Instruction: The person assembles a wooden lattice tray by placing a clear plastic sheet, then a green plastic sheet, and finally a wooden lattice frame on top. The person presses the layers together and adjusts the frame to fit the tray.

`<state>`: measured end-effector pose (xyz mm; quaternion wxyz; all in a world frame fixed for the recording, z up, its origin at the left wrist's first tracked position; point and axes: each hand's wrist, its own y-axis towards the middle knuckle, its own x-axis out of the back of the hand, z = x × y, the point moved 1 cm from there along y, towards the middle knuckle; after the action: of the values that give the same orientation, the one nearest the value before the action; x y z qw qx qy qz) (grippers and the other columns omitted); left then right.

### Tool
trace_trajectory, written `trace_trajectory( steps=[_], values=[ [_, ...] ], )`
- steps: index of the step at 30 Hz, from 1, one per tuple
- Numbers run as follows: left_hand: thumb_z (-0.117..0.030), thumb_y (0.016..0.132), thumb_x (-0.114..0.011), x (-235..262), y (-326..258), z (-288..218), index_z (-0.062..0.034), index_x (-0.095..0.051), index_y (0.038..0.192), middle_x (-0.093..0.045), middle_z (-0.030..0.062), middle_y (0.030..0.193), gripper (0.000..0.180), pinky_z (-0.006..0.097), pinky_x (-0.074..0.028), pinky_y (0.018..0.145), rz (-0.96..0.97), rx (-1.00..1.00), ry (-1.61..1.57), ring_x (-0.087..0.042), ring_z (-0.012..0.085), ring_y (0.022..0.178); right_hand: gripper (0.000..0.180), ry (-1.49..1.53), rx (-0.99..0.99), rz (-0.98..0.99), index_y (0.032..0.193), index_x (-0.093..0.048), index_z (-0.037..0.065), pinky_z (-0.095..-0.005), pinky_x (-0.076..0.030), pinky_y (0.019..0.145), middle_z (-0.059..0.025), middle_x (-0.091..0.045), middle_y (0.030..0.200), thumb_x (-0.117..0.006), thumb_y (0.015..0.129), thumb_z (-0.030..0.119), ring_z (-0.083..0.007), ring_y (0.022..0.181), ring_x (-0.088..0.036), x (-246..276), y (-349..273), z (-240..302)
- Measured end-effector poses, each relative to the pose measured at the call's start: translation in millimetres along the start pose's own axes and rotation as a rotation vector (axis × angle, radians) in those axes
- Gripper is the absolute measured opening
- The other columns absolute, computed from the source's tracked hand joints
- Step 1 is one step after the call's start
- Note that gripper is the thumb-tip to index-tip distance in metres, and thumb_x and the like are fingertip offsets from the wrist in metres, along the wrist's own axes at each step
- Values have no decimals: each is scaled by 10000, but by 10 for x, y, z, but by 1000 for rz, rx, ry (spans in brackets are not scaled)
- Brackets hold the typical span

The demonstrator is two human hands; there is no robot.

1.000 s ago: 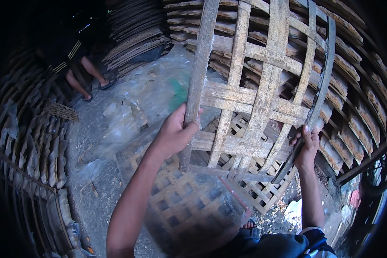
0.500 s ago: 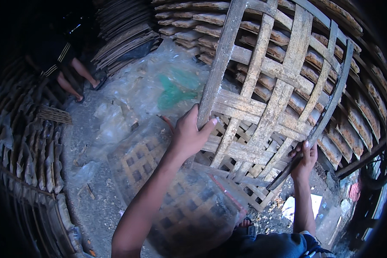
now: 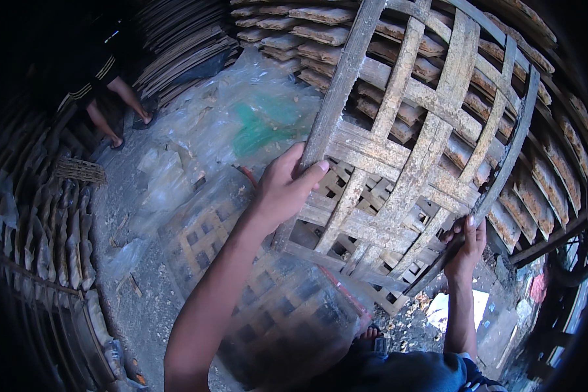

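Between my hands is a large woven bamboo tray [image 3: 431,137], a lattice of flat pale strips inside a grey wooden frame, held tilted with its far end raised. My left hand [image 3: 286,186] is closed round the left frame bar, thumb on top. My right hand [image 3: 465,248] grips the right frame bar lower down, its fingers partly hidden behind it. Below the tray lies another lattice tray [image 3: 261,320] under a cloudy clear plastic sheet [image 3: 287,349]. More lattice shows through the gaps of the held tray.
Tall stacks of loaded trays [image 3: 536,176] curve along the right and back. Another stack [image 3: 52,235] stands at left. Crumpled plastic sheeting [image 3: 176,157] with a green patch [image 3: 261,127] covers the floor. A person [image 3: 104,91] stands in the dark back left. White paper [image 3: 460,310] lies at lower right.
The held tray has shifted slightly, its left bar tilting a little further over. My left hand rose slightly with it, and both hands kept their grip. The person at back left moved slightly.
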<state>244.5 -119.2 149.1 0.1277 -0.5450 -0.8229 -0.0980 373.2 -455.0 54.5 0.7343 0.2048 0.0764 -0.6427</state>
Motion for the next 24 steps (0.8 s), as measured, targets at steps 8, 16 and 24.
trace_trajectory(
  steps=[8,16,24],
  values=[
    [-181,1042,-603,946,-861,-81,-20,-611,1180,-701,17,978,211,226,-470,777,-249,-19,-228,-600,38,860,291,-171,-188,382,1118,-538,56,-229,-484,535,-16,-574,785,-574,1055,338,-99,578,-578,-955,-54,577],
    [-89,964,-690,1562,-2683,756,-18,-635,1268,-732,30,1061,317,249,-504,866,-335,333,-134,-645,59,944,381,-245,-453,879,1190,-557,-17,-262,-485,609,-52,-634,815,-532,1076,347,-119,653,-611,-1680,-726,-229],
    [-297,919,-787,1508,-3366,1300,-24,-749,1050,-731,40,855,305,271,-525,684,-131,690,55,-652,82,773,460,-738,-117,1058,1209,-593,-77,-440,-513,873,-248,-678,971,-575,1034,349,-391,928,-671,-1761,-1025,-603]
  ],
)
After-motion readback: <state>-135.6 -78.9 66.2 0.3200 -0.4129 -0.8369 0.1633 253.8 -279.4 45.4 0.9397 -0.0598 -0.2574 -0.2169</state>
